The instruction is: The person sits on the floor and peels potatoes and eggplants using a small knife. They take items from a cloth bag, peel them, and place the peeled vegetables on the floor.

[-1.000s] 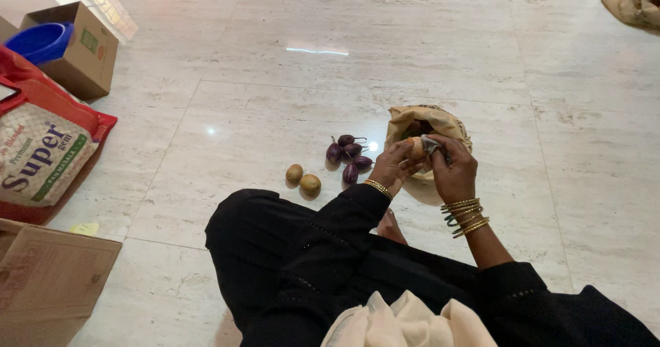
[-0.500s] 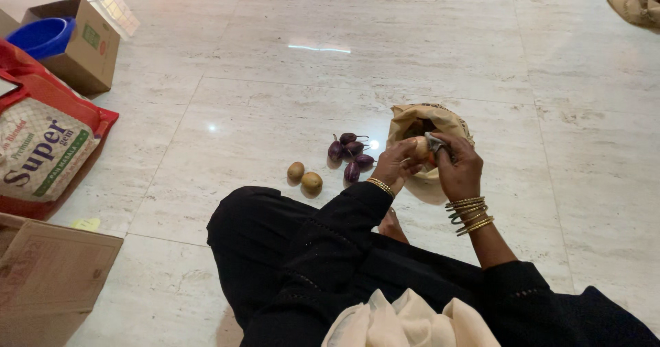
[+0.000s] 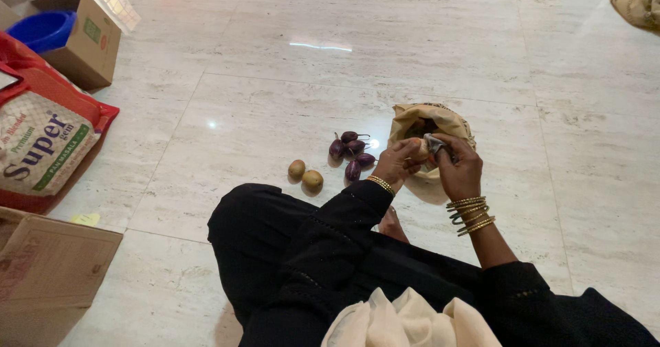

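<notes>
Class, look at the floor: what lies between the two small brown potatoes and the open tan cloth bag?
In the head view, a cluster of small purple eggplants lies between the two small brown potatoes and the open tan cloth bag.

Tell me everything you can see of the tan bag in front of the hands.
The tan bag looks like soft cloth or crumpled paper; which one I cannot tell. It sits upright on the pale stone floor, mouth open and rolled back, contents dark and unclear. The left hand and right hand hover over its near edge, hiding that side. Small purple eggplants lie just left of it.
</notes>
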